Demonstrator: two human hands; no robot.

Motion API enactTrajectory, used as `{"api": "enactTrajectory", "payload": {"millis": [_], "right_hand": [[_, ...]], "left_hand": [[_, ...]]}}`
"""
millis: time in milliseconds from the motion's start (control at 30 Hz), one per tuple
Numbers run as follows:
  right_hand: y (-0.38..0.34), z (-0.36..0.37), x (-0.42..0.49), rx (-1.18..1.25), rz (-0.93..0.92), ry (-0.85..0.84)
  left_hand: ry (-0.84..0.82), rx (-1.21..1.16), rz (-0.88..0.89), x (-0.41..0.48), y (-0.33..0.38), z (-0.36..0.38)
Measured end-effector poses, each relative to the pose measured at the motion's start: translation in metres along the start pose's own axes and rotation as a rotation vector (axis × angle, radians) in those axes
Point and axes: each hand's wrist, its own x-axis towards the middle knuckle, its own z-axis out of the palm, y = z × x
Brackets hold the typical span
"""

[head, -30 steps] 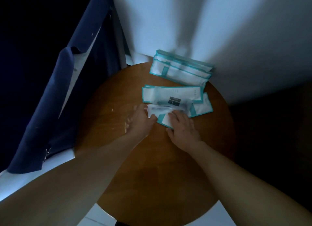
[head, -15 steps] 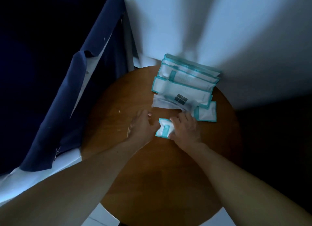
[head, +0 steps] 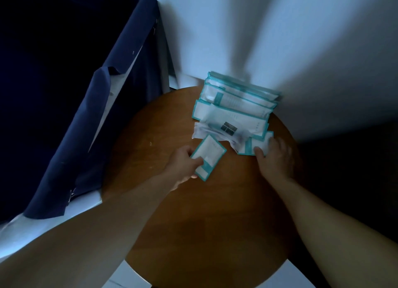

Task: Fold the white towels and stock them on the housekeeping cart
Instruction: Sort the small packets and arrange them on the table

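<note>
We see a small white packet (head: 210, 154) with teal edges lying tilted on the round wooden table (head: 204, 234). Our left hand (head: 183, 166) pinches its near-left end, thumb on top, and the rest juts past the fingers. Its far corner meets a crumpled clear wrapper (head: 217, 131). Our right hand (head: 276, 158) lies over a second packet (head: 249, 146); whether it pinches, we cannot tell. More packets (head: 237, 102) crowd the far rim by the wall (head: 280, 40). Bare wood lies open toward us.
</note>
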Motion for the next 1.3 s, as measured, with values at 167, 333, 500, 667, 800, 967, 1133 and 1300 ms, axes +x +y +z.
{"api": "enactTrajectory", "payload": {"millis": [167, 333, 500, 667, 800, 967, 1133, 1300], "right_hand": [[-0.010, 0.004, 0.018, -0.011, 0.189, -0.032], [-0.022, 0.009, 0.024, 0.319, 0.445, -0.139], [-0.019, 0.021, -0.011, 0.634, 0.450, -0.139], [-0.023, 0.010, -0.049, 0.735, 0.386, -0.167], [-0.038, -0.030, -0.075, 0.954, 0.283, -0.139], [-0.063, -0.102, -0.125, 1.151, 0.225, -0.017], [-0.074, -0.186, -0.186, 1.205, 0.163, 0.153], [-0.066, -0.272, -0.245, 1.350, 0.055, 0.330]], "left_hand": [[-0.042, -0.063, -0.007, -0.005, 0.002, 0.003], [-0.052, -0.105, 0.022, -0.014, 0.008, -0.001], [-0.011, -0.095, 0.036, -0.026, 0.020, -0.010], [0.064, -0.098, 0.071, -0.047, 0.037, -0.026], [0.053, -0.116, 0.153, -0.068, 0.057, -0.043], [0.049, -0.130, 0.280, -0.110, 0.090, -0.060], [0.014, -0.060, 0.455, -0.177, 0.147, -0.067], [-0.093, -0.101, 0.700, -0.258, 0.206, -0.054]]}}
